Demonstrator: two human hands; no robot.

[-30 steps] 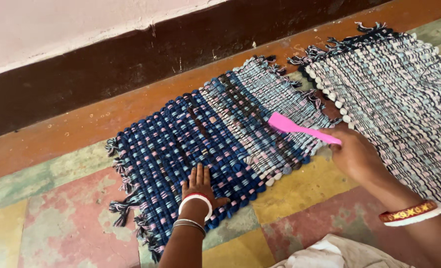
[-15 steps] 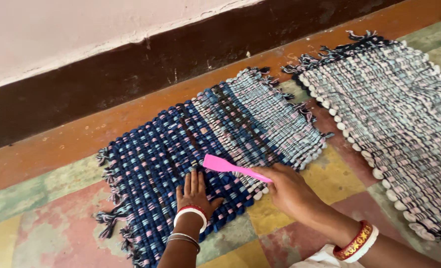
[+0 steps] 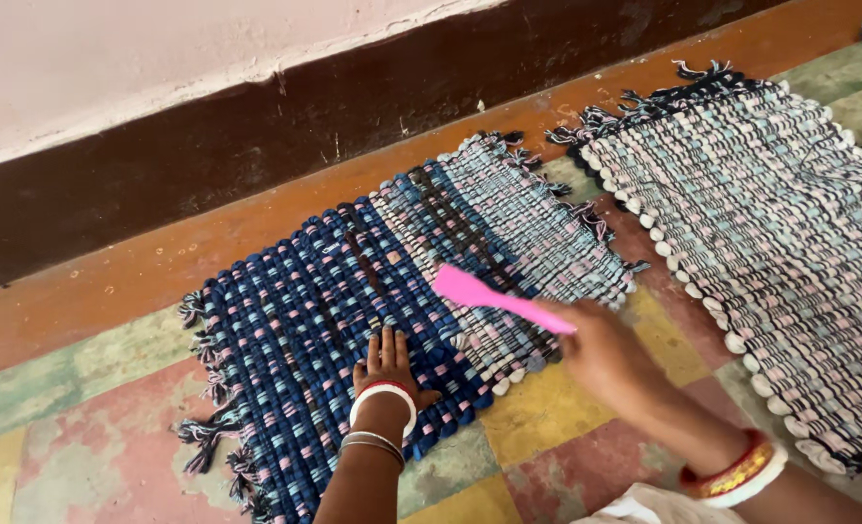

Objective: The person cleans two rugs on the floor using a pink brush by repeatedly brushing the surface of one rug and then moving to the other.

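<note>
Right, one head view, looking down at the floor.
Hidden: right hand [image 3: 601, 354] is motion-blurred, fingers can't be told apart; brush handle end disappears inside it.
Cut off: second mat [image 3: 770, 233] runs out of frame at the right edge; both forearms leave at the bottom; pale cloth [image 3: 644, 507] at the bottom edge only partly in view.
Hard to make out: brush head shows as a flat pink blade, bristles not visible; can't tell whether it touches the weave or sits just above it.
Mat: blue mat [image 3: 353, 311], woven from rag strips, dark blue on its left part, fading to pale blue, pink and white on the right, knotted fringe at both ends. Lies flat on the floor, angled, near the dark wall base.
Brush: pink brush [image 3: 499, 296], slim, over the mat's pale right part, head pointing up-left.
Left hand: left hand [image 3: 387, 364] flat, palm down, fingers spread, pressing the mat's near edge. Grip wide, holding nothing. Bangles on the wrist.
Right hand: grip closed round the brush handle. Red and white bangles on the wrist.
Floor: floor [image 3: 537, 412] tiled in worn yellow, red and green patches, orange band along the wall.
Second mat: paler, mostly white and light blue, just right of the blue one, apart from it.
</note>
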